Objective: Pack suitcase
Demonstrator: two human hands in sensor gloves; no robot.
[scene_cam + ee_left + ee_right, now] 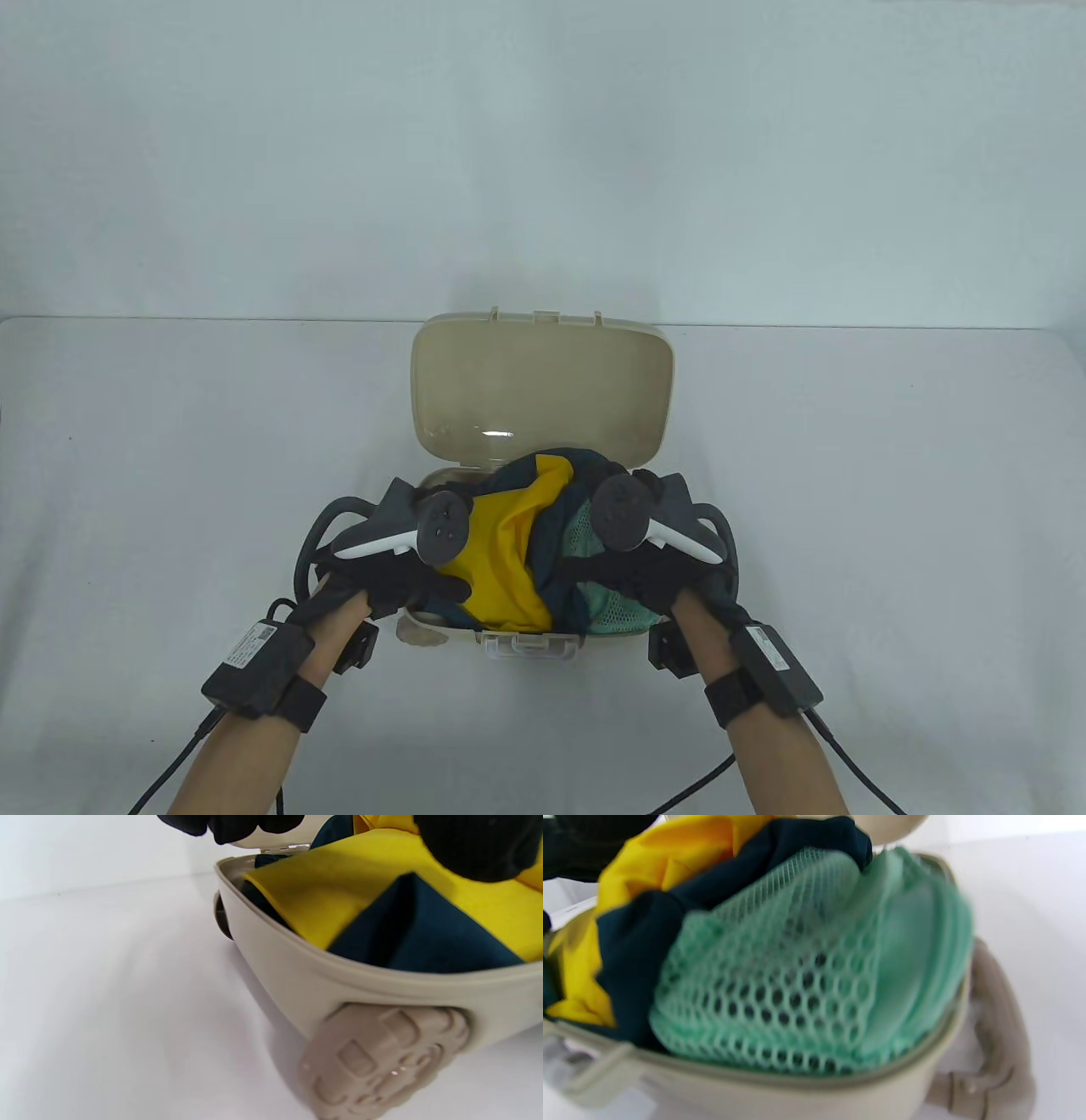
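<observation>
My left hand [399, 586] presses down on the yellow cloth [501, 552], thumb resting on it; whether its fingers grip I cannot tell. My right hand [653, 586] rests on the green mesh [619, 611], its grip hidden. Both sit over the beige suitcase [530, 649], lid [543, 386] open, on the white table [170, 475].

Open beige suitcase [543, 382] on the table, stuffed with yellow-navy-green clothes [509, 552].

glossy plastic suitcase [543, 399]; mesh cloth [780, 984]
</observation>
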